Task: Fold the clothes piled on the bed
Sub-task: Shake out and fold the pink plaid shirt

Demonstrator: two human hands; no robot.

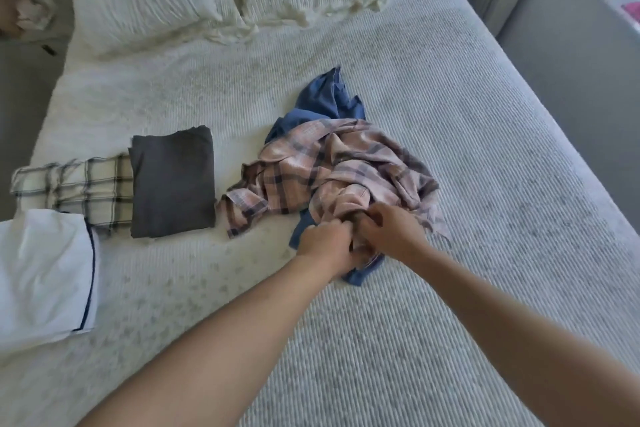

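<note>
We judge 2 folded pieces done, the grey garment (173, 184) and checked cloth (74, 189), while our left hand (325, 244) and right hand (391, 227) clamp the crumpled pink plaid shirt (339, 170) mid-bed (450, 305), blue garment (325, 97) beneath still unfolded.

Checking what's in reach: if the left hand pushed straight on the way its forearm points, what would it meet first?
The left hand already grips the near edge of the pink plaid shirt; pushing on, it would likely plough into that bunched shirt, with the blue garment beyond.

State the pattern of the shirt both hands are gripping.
Pink plaid with dark checks, on the shirt; the head view, the only one, shows it.
</note>
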